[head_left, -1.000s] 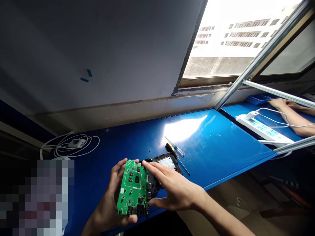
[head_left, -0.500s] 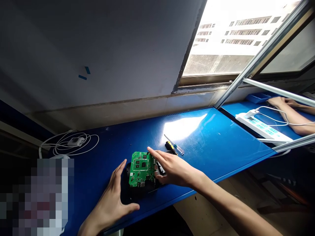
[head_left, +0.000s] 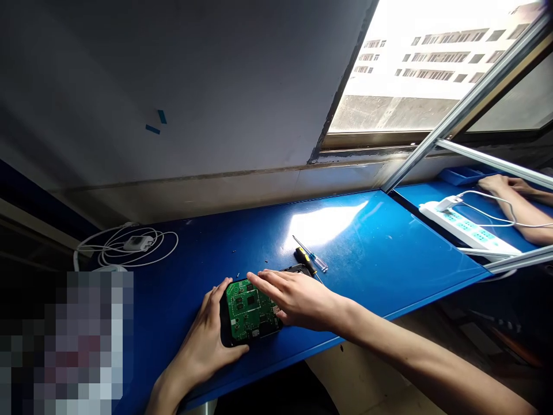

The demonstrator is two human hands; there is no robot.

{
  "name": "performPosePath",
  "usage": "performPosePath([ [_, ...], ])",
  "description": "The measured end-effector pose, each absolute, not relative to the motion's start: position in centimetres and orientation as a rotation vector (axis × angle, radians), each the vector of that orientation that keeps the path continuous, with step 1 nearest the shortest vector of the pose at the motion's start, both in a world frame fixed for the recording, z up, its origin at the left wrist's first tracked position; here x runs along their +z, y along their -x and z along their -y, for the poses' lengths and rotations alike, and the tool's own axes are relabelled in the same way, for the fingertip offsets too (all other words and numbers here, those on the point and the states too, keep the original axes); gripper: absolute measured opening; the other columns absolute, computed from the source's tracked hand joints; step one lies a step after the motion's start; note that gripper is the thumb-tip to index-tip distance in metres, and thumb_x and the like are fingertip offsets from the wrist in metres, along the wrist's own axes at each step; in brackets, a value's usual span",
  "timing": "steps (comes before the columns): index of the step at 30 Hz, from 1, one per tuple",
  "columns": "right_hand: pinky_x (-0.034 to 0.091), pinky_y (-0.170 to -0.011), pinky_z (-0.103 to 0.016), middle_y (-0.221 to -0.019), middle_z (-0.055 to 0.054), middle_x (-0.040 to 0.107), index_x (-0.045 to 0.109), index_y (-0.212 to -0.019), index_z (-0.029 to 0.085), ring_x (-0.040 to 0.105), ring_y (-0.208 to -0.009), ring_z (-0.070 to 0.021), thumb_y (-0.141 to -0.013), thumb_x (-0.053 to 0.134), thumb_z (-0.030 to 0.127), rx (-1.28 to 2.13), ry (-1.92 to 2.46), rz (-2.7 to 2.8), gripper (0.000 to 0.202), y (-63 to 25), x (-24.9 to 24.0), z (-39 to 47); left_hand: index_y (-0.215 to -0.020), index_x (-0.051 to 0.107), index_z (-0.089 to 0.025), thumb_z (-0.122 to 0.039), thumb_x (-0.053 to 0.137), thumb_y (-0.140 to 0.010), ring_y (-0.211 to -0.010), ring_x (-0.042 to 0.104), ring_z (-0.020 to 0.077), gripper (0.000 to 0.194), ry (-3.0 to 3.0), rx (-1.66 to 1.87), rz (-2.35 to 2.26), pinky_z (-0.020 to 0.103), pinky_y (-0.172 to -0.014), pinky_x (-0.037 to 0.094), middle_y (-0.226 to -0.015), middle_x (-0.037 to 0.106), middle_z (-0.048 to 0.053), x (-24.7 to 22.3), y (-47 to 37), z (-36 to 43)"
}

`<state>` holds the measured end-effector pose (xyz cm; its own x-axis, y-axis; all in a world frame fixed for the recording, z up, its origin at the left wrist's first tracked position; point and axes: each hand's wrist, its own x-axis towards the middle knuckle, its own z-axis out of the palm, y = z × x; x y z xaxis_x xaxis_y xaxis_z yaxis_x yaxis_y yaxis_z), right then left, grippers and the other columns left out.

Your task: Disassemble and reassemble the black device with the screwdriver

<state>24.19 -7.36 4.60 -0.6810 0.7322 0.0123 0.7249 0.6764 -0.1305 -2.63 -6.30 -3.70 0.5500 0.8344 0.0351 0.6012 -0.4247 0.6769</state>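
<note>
A green circuit board (head_left: 249,306) lies in a black housing (head_left: 225,328) near the front edge of the blue table. My left hand (head_left: 205,340) is curved round the housing's left side, thumb along the front edge and fingers at the back corner. Over the board's right part lies my right hand (head_left: 298,297), its fingers stretched across the back and its thumb bent at the right side. Just behind that hand are a black and yellow screwdriver (head_left: 305,260), a clear-handled screwdriver (head_left: 319,263) and a black part (head_left: 296,268), partly hidden.
A white cable with an adapter (head_left: 138,242) is coiled at the left. Small screws are scattered behind the board. On the right stand a metal frame (head_left: 484,153), a white power strip (head_left: 469,227), a blue tray (head_left: 462,175) and another person's arms (head_left: 514,202).
The board now sits lower and flatter in the housing. My left hand has closed in on the housing's left side, and my right hand has moved a little left over the board.
</note>
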Motion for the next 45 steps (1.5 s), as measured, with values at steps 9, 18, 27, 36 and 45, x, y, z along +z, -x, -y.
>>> performPosePath([
  [9,0.063,-0.092,-0.041,-0.146,-0.022,0.058,0.021,-0.164,0.014,0.067,-0.123,-0.0349,-0.079,0.066,0.009,0.393,1.335,2.796,0.097,-24.3,4.7,7.6,-0.155,0.015,-0.036,-0.016,0.083,-0.069,-0.153,0.033,0.0396,0.111,-2.197,0.459,-1.090,0.067,-0.124,0.030,-0.164,0.036,0.011,-3.3,2.3,6.0],
  [18,0.064,-0.087,-0.042,-0.155,-0.023,0.051,0.019,-0.165,0.013,0.070,-0.118,-0.0362,-0.081,0.066,0.016,0.559,1.470,2.764,0.096,-24.0,4.7,7.8,-0.150,0.030,-0.032,-0.019,0.088,-0.062,-0.151,0.035,0.0378,0.107,-2.088,0.449,-1.095,0.061,-0.125,0.032,-0.159,0.042,0.010,-2.8,2.5,5.9],
  [27,0.065,-0.076,-0.041,-0.152,-0.024,0.053,0.013,-0.165,0.010,0.074,-0.106,-0.0356,-0.078,0.065,0.019,0.472,1.467,2.774,0.102,-24.2,3.4,7.9,-0.153,0.031,-0.029,-0.021,0.087,-0.063,-0.150,0.034,0.0383,0.107,-2.053,0.399,-1.086,0.060,-0.124,0.035,-0.160,0.040,0.011,-2.1,2.3,5.6],
  [36,0.054,-0.109,-0.047,-0.159,-0.027,0.046,0.026,-0.162,0.006,0.048,-0.147,-0.0367,-0.080,0.061,0.014,0.538,1.318,2.734,0.089,-24.5,3.1,7.7,-0.155,0.027,-0.029,-0.023,0.087,-0.065,-0.154,0.028,0.0404,0.108,-2.070,0.384,-1.088,0.063,-0.125,0.029,-0.162,0.037,0.013,-2.6,2.5,5.7],
  [45,0.054,-0.110,-0.049,-0.144,-0.019,0.065,0.045,-0.155,0.015,0.060,-0.137,-0.0323,-0.096,0.059,0.027,0.445,1.444,2.609,0.061,-25.3,3.1,7.7,-0.140,0.054,-0.034,-0.023,0.083,-0.070,-0.156,0.023,0.0440,0.077,-2.068,0.291,-1.124,0.067,-0.121,0.034,-0.169,0.030,0.005,-1.7,2.5,6.1],
])
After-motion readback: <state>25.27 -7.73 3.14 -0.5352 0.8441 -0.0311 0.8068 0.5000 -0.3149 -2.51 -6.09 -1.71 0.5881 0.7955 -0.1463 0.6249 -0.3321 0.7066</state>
